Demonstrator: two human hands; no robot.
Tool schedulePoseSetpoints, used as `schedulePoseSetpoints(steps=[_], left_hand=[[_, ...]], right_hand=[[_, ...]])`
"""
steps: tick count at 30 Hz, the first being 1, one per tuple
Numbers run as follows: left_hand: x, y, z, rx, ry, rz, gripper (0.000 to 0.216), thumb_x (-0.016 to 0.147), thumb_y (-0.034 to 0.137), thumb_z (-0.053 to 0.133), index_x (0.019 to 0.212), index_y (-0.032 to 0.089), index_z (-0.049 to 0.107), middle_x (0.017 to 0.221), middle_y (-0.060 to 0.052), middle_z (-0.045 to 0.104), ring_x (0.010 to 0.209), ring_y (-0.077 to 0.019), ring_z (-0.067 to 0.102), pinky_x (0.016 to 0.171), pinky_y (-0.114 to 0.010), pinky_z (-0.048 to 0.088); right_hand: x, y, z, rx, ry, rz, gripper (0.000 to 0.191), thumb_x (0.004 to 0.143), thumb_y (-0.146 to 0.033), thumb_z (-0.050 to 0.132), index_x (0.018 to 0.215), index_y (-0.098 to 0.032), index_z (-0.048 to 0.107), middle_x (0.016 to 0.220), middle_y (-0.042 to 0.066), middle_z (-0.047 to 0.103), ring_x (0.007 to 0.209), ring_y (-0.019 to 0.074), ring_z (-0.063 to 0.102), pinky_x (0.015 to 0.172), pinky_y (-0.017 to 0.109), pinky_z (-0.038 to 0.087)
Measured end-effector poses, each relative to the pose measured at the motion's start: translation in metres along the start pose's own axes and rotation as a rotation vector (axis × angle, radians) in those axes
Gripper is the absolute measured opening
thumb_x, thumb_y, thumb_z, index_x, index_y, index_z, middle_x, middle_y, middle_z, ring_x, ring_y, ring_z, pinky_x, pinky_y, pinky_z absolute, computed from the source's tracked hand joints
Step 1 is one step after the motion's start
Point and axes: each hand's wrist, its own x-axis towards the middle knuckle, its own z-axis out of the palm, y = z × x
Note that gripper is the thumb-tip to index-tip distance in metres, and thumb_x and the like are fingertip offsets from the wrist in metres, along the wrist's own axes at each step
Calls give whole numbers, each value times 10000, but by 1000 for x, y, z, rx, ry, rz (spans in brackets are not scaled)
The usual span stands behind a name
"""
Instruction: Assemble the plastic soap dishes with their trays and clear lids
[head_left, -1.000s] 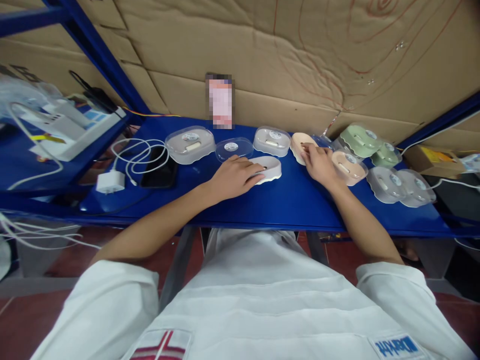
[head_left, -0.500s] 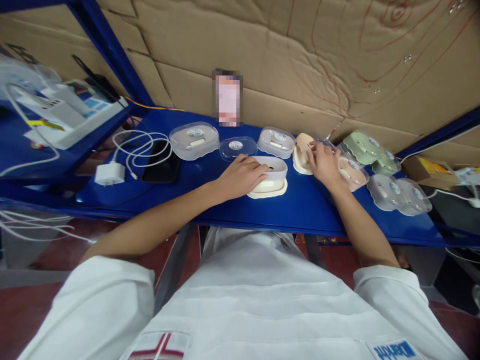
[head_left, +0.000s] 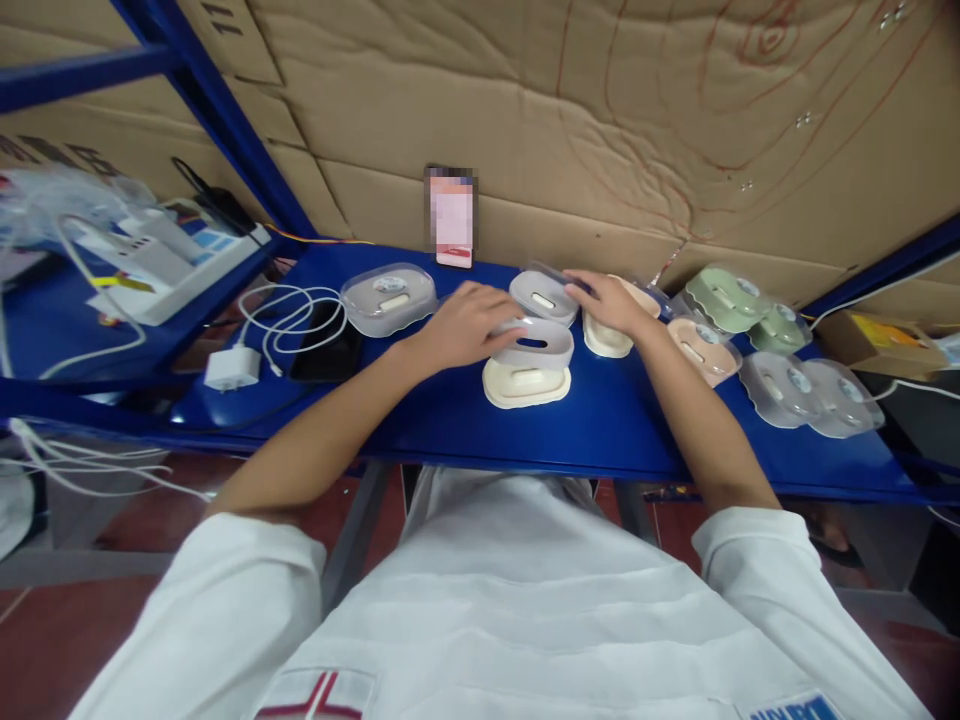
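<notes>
My left hand [head_left: 471,325] hovers at the left end of a grey oval shell [head_left: 551,348] with a dark slot in its top. Its fingers are bent and apart from the thumb, and the thumb is close to the shell's rim. In front of the shell lies a cream oval base [head_left: 526,386]. My right hand [head_left: 609,300] pinches the edge of a clear lid [head_left: 553,272], tilted up over a grey slotted box [head_left: 538,300]. Under my right wrist, a cream box [head_left: 606,340] is partly hidden.
Another lidded grey box [head_left: 386,300] stands left, beside a coiled white cable [head_left: 300,305] with a charger [head_left: 232,368]. Peach [head_left: 705,350], green [head_left: 727,298] and grey boxes [head_left: 780,385] stand right. A phone [head_left: 454,215] leans against the cardboard wall.
My right hand has moved left from the cream box to the grey box's lid, which now tilts up. My left hand has risen off the grey shell's top.
</notes>
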Motion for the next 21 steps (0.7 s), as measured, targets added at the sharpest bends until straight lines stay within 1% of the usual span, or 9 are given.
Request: schedulePoseSetpoints(steps=[2, 4, 6, 7, 10, 12, 14, 18, 21], left_hand=[[-7, -7, -12, 76, 29, -149, 427, 1112, 471, 439, 1280, 221, 742, 1353, -144, 748, 1312, -350, 648, 1135, -539, 405], [-13, -15, -25, 160, 43, -312, 430, 1103, 446, 426, 1312, 214, 722, 1381, -160, 719, 1347, -376, 616, 1162, -569, 377], [-18, -23, -36, 239, 47, -462, 423, 1081, 428, 458, 1356, 207, 692, 1435, -173, 675, 1387, -398, 577, 1185, -593, 354], [-21, -27, -40, 272, 42, -527, 430, 1065, 430, 491, 1381, 202, 672, 1473, -181, 645, 1407, -411, 553, 1192, -608, 345], [-28, -40, -47, 299, -39, -671, 540, 1008, 490, 609, 1447, 175, 621, 1569, -212, 555, 1423, -451, 510, 1170, -655, 363], [-31, -48, -47, 264, -115, -694, 577, 1002, 528, 625, 1450, 164, 622, 1572, -202, 553, 1402, -443, 519, 1143, -650, 388], [-31, -53, -45, 238, -142, -692, 551, 1017, 537, 606, 1417, 161, 654, 1528, -174, 600, 1375, -408, 544, 1132, -616, 397], [-27, -60, -41, 151, -33, -681, 556, 1049, 590, 535, 1384, 171, 682, 1431, -129, 696, 1238, -285, 607, 1055, -490, 433], [-28, -67, -39, 88, 52, -703, 677, 1085, 683, 369, 1382, 154, 671, 1341, -93, 744, 1095, -181, 591, 949, -399, 438]], right_hand=[[-8, -2, 1, -56, 106, 36, 592, 1122, -544, 361, 1518, -207, 646, 1559, 141, 653, 1444, 358, 581, 1214, 552, 437], [-15, -9, 3, -96, 145, 39, 565, 1127, -511, 333, 1433, -217, 707, 1481, 144, 703, 1398, 371, 598, 1190, 570, 428], [-18, -18, 7, -85, 80, -16, 555, 1130, -522, 337, 1344, -228, 757, 1376, 131, 760, 1313, 362, 648, 1149, 554, 449], [-19, -22, 10, -71, 34, -59, 560, 1129, -551, 352, 1340, -229, 760, 1369, 123, 767, 1302, 355, 658, 1144, 543, 453], [-18, -27, 17, -28, -51, -139, 674, 1114, -678, 352, 1445, -214, 712, 1478, 116, 720, 1394, 336, 627, 1179, 515, 442], [-18, -24, 18, -9, -75, -130, 757, 1103, -744, 306, 1469, -214, 704, 1496, 116, 711, 1426, 328, 613, 1195, 510, 434], [-19, -19, 16, -3, -91, -106, 784, 1097, -772, 279, 1461, -233, 717, 1475, 109, 725, 1417, 326, 621, 1204, 524, 419], [-21, -13, 13, -18, -116, -82, 773, 1080, -784, 345, 1514, -242, 683, 1517, 120, 696, 1448, 371, 582, 1221, 602, 375], [-20, -12, 15, -21, -122, -70, 749, 1077, -778, 369, 1484, -249, 708, 1519, 119, 692, 1457, 370, 568, 1225, 607, 384]])
